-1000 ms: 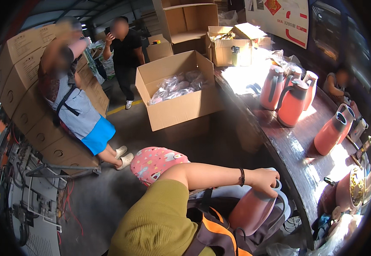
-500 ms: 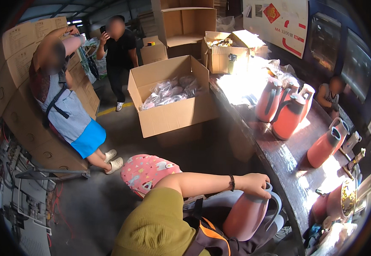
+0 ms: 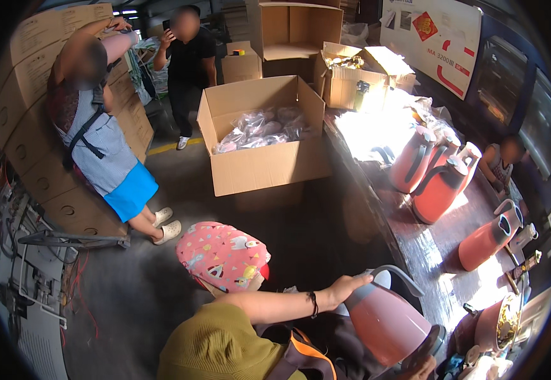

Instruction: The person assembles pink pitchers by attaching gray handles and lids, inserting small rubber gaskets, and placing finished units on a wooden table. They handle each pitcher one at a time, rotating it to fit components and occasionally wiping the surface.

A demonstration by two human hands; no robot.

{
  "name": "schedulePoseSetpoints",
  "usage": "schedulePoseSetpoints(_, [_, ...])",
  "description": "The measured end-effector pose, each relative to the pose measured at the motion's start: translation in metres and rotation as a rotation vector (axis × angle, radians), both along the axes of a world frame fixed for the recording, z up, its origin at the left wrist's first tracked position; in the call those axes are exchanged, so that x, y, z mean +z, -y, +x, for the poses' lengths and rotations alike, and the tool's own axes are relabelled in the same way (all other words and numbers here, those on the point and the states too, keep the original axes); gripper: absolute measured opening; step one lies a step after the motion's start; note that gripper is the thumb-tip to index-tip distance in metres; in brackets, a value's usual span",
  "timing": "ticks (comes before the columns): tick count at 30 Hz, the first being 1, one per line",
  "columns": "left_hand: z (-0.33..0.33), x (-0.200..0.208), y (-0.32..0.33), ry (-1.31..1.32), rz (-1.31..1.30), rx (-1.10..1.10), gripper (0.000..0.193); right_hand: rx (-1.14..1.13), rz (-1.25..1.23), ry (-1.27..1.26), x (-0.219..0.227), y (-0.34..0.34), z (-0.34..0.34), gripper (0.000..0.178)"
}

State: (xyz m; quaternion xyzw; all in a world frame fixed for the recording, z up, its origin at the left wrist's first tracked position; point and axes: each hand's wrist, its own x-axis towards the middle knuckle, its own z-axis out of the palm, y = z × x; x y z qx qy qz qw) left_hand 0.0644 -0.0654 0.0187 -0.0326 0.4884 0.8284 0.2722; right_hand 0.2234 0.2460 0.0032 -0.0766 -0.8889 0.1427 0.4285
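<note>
Arm (image 3: 281, 306) extended rightward, the left hand (image 3: 349, 289) grips the neck of a tilted pink jug (image 3: 389, 326) beside the table (image 3: 418, 247), while the right hand (image 3: 419, 370), its hold unclear, sits near the base.

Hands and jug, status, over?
Left hand holding tilted pink jug near its top. Right hand near its base, partly out of frame. Table close alongside.

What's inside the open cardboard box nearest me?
Pinkish things in clear plastic bags show inside the cardboard box. Whatever lies beneath them, and the box's bottom, is covered.
</note>
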Motion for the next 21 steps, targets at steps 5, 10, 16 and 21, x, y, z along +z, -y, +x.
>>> schedulePoseSetpoints(5, [0.002,0.002,0.004,0.007,0.013,0.083,0.056,0.067,-0.451,-0.101,0.035,0.074,-0.034,0.035])
schedulePoseSetpoints(10, [-0.002,0.009,-0.007,-0.133,0.063,0.134,0.058,0.010,-0.409,-0.050,0.032,0.069,-0.034,0.042])
schedulePoseSetpoints(16, [-0.009,0.003,-0.004,0.258,0.093,-0.036,0.060,0.307,-0.352,-0.207,0.047,0.079,-0.024,0.043])
schedulePoseSetpoints(21, [-0.008,0.008,0.003,0.476,0.091,-0.117,0.060,0.378,-0.681,-0.029,-0.033,0.023,-0.020,0.045])
